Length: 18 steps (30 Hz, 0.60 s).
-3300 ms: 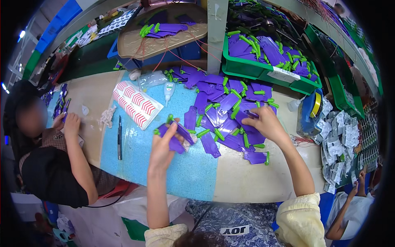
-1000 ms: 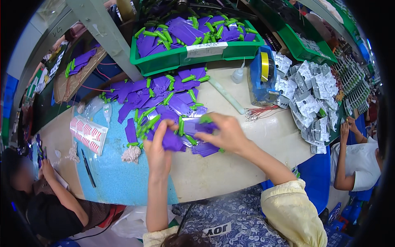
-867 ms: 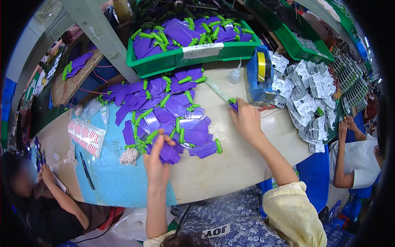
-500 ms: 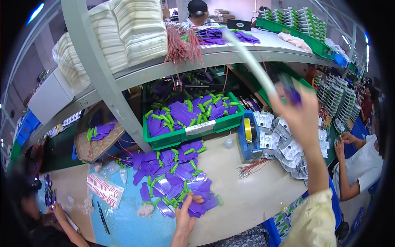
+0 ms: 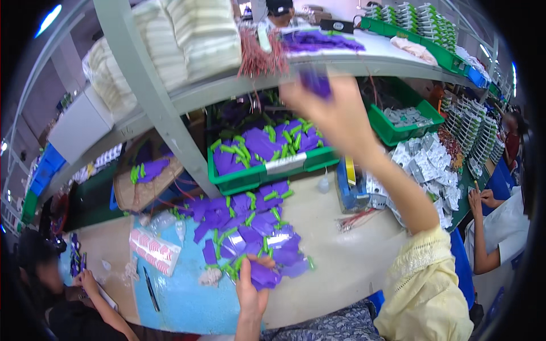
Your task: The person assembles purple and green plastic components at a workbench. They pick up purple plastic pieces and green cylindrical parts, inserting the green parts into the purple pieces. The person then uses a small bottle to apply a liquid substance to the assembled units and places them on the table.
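Raised in front of the shelf edge, my right hand [image 5: 335,111] is smeared by motion. A purple piece [image 5: 315,82] shows in its curled fingers. My left hand [image 5: 250,292] rests at the near edge of a loose pile of flat purple pieces with green tubular ends [image 5: 264,221]. Its fingers are loosely bent, with the thumb apart from them. A purple piece [image 5: 265,278] shows beside its palm, seemingly lying in the pile. Beyond the pile, a green bin [image 5: 244,184] holds many more such pieces. My right forearm crosses in front of the bin's right side.
Grey-white parts [image 5: 426,162] are heaped at right, near a blue box [image 5: 350,196] and red wires [image 5: 355,220]. On the shelf [image 5: 398,68] lie purple pieces [image 5: 324,41] and red wires [image 5: 261,54]. A pen [image 5: 151,288] lies on the blue mat. Co-workers sit on both sides.
My right hand has swung left and upward with the purple piece. The long pale stick seen by it earlier no longer shows there. The whole view has shifted slightly; my left hand stays by the pile.
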Available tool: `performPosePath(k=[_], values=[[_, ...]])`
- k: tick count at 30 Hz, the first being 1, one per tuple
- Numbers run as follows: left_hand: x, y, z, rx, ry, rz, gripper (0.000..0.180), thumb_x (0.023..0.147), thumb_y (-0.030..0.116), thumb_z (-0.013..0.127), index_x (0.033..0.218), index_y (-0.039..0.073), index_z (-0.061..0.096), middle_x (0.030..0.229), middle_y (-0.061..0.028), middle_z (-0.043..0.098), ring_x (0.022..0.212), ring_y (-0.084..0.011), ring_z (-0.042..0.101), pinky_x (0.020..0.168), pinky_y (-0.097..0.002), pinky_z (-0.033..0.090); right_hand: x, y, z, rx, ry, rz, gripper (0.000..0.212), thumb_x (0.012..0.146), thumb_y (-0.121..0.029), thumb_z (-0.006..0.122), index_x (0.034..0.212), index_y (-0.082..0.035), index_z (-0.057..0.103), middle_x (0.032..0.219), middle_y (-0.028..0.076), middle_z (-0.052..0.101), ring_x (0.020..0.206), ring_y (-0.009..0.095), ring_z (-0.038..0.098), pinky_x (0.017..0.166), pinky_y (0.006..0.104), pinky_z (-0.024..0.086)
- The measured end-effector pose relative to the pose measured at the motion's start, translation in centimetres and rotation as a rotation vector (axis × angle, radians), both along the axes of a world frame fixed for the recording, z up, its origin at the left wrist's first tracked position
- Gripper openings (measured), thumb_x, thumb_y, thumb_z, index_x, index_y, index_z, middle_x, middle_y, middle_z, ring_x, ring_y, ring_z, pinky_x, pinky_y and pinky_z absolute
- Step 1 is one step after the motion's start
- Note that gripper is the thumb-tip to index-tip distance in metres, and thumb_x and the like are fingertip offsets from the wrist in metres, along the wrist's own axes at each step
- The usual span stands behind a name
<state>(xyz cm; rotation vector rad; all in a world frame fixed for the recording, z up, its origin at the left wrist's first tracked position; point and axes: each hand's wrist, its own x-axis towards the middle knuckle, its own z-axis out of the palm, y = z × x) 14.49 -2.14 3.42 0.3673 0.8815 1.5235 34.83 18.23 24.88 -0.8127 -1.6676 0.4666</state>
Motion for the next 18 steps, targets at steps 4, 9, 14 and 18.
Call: performPosePath(k=[4, 9, 14, 18], values=[[4.3, 2.8, 2.7, 0.077, 0.001, -0.16, 0.037, 0.11, 0.041, 0.041, 0.125, 0.009, 0.053, 0.114, -0.0148, 0.068, 0.103, -0.0248, 0.067, 0.092, -0.0417, 0.055, 1.8, -14.6, -11.0, -0.382, -0.402, 0.269, 0.043, 0.077, -0.031, 0.087, 0.101, 0.0, 0.069, 0.075, 0.017, 0.068, 0.066, 0.028, 0.069, 0.061, 0.0382, 0.052], [6.5, 1.2, 1.7, 0.196, 0.112, -0.279, 0.027, 0.108, 0.025, 0.05, 0.126, 0.005, 0.048, 0.118, -0.0203, 0.068, 0.104, -0.0239, 0.068, 0.091, -0.0389, 0.056, 4.1, -16.5, -16.0, -0.571, -0.336, 0.238, 0.051, 0.072, -0.023, 0.091, 0.111, 0.0, 0.068, 0.077, 0.015, 0.07, 0.064, 0.025, 0.068, 0.062, 0.0342, 0.053], [7.5, -1.7, 0.5, 0.111, 0.571, -0.184, 0.018, 0.102, 0.014, 0.064, 0.115, 0.004, 0.058, 0.104, -0.0077, 0.068, 0.082, -0.0121, 0.064, 0.074, -0.0285, 0.054, 5.2, -18.1, -18.8, 0.102, -0.672, 0.192, 0.049, 0.072, -0.009, 0.077, 0.119, 0.003, 0.067, 0.076, 0.007, 0.065, 0.06, 0.019, 0.065, 0.052, 0.0332, 0.052], [5.9, -3.7, 0.4, -0.219, 0.552, -0.447, 0.015, 0.096, 0.015, 0.071, 0.101, 0.002, 0.064, 0.073, 0.0029, 0.059, 0.063, -0.0076, 0.058, 0.059, -0.0236, 0.045, 6.7, -20.1, -22.9, -0.01, -0.598, 0.172, 0.048, 0.072, -0.006, 0.071, 0.119, 0.003, 0.066, 0.075, 0.008, 0.058, 0.058, 0.022, 0.062, 0.049, 0.0364, 0.05]])
